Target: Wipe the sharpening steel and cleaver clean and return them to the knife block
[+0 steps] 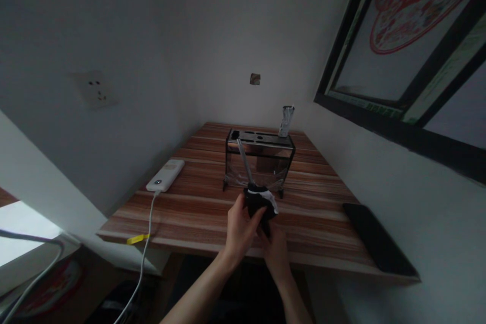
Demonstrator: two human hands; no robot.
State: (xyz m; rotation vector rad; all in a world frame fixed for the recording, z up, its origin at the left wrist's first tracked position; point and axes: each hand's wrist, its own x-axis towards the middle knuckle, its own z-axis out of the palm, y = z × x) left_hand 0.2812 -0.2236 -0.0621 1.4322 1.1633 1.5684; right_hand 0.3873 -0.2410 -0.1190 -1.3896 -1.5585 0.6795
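A slim grey metal rod [245, 162] slants up and left from a crumpled black cloth [258, 201] with a white edge. My left hand [240, 225] is closed on the cloth, its thumb across the front, where the cloth wraps the rod's lower part. Lower and to the right, my right hand [276, 250] is closed round a dark handle-like end [266, 228]; its fingers are partly hidden. Just beyond the rod stands a slotted knife rack [261, 137] with a black top and clear sides. A plastic-wrapped handle [286, 120] sticks up from its right end.
On the wood-grain table [197, 207], a white power bank [166, 175] with a white cable [149, 223] lies left. A yellow strip [137, 239] is at the front edge. A flat black object [379, 238] lies right. Walls enclose the table, with a window [402, 76] on the right.
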